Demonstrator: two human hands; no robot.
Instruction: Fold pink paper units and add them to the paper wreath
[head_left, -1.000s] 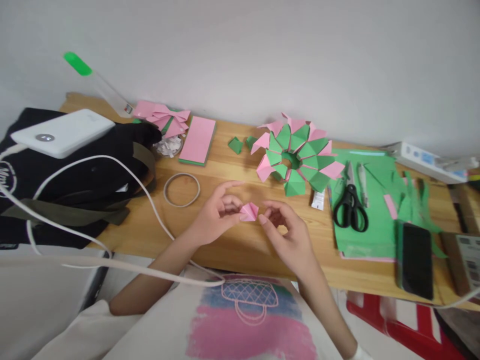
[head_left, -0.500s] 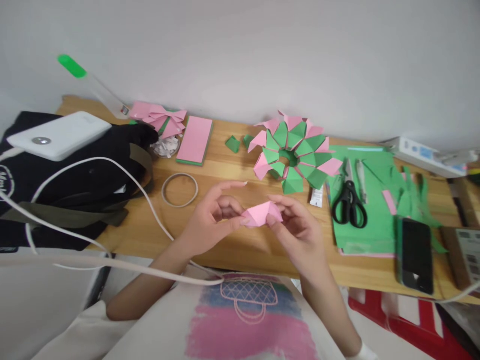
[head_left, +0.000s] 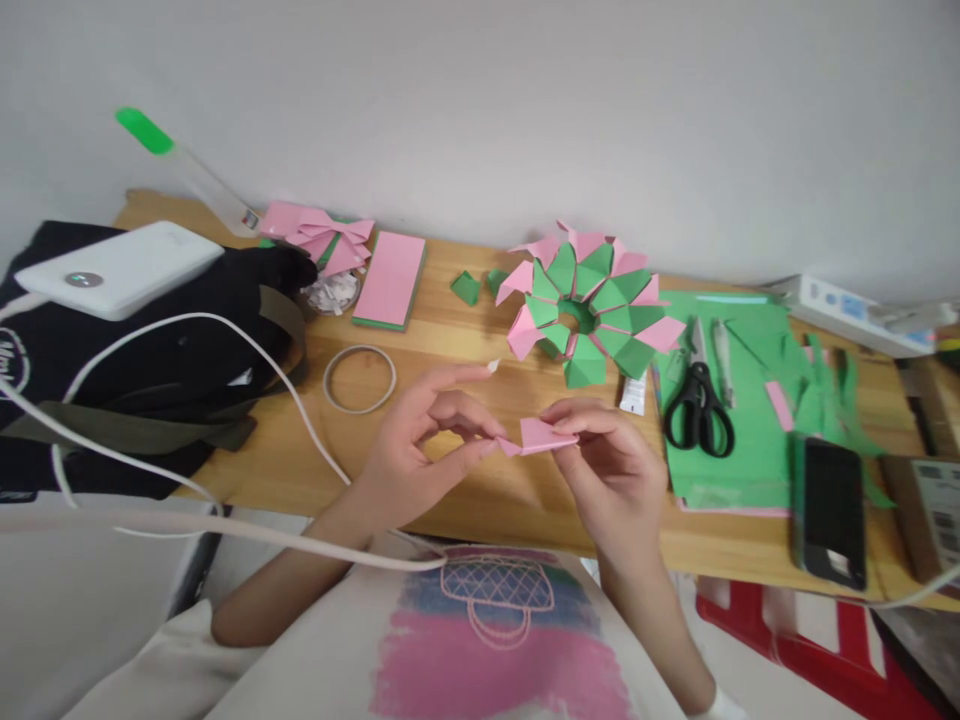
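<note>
Between my two hands is a small folded piece of pink paper (head_left: 543, 436), held just above the front of the table. My left hand (head_left: 431, 440) pinches its narrow left tip with thumb and fingers, the index finger stretched away. On the other end, the thumb and fingers of my right hand (head_left: 607, 460) press the wider folded part. Beyond the hands stands a ring of folded green and pink paper pieces (head_left: 589, 270). Loose folded green pieces (head_left: 465, 288) lie to its left.
At right, scissors (head_left: 699, 410) lie on green sheets (head_left: 750, 470), beside a phone (head_left: 830, 510). A tape roll (head_left: 360, 380), a pink and green paper stack (head_left: 390, 280) and a black bag (head_left: 247, 260) with a white power bank (head_left: 120, 270) are left. A white cable (head_left: 300, 545) crosses my left forearm.
The pink paper has gone from a wider, opened shape to a narrower fold with a pointed left tip. My right hand has shifted slightly right; my left hand keeps its pinch.
</note>
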